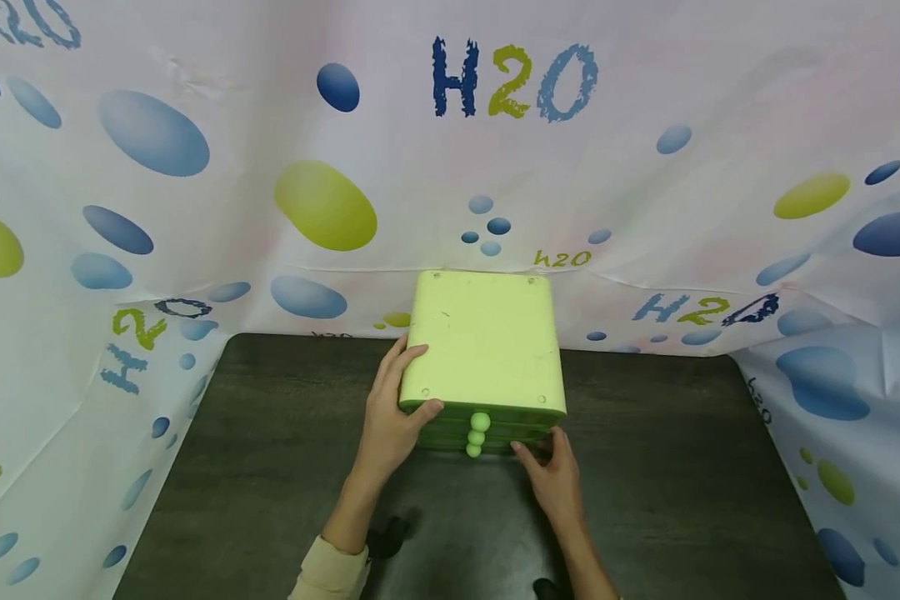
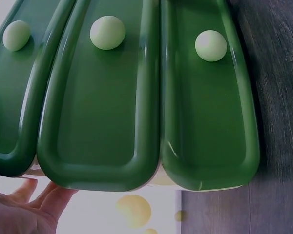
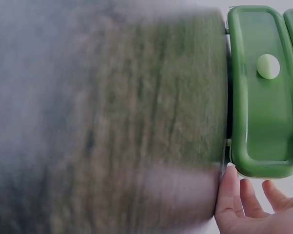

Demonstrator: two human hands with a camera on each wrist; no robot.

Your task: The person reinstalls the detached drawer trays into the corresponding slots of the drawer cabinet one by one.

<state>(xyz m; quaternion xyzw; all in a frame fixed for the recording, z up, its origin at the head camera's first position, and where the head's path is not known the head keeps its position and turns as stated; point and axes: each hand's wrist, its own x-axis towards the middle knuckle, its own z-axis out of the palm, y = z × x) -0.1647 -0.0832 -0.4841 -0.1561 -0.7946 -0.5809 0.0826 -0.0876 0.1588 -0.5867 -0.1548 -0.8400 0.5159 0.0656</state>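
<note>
A small light-green drawer chest (image 1: pixel 483 342) stands on the dark wooden worktop (image 1: pixel 270 467), against the middle of its far edge, with its front facing the person. The front carries three dark green drawers (image 2: pixel 102 107) stacked one above the other, each with a round pale green knob (image 1: pixel 480 422) in the middle; from the head view the three knobs line up in a short column under the chest's top front edge.

The left hand (image 1: pixel 392 417) grips the chest's near left corner: the fingers lie up along the left side and the thumb curls over the front edge of the top. In the left wrist view the fingertips (image 2: pixel 49 197) show just below the ends of the drawer fronts, relaxed and slightly spread.

The right hand (image 1: pixel 553 471) is at the chest's lower right front corner, near the bottom drawer (image 3: pixel 263 92). Its fingers are loosely spread and reach towards the drawer end; the right wrist view shows them just beside the drawer's rim, but whether they actually touch it cannot be told. Nothing is pinched in this hand.

A beige sleeve (image 1: pixel 330 571) covers the left forearm near the worktop's near edge. A white curtain (image 1: pixel 645 167) printed with blue and yellow-green bubbles and the letters "H2O" hangs behind the far edge and wraps round both sides of the worktop.
</note>
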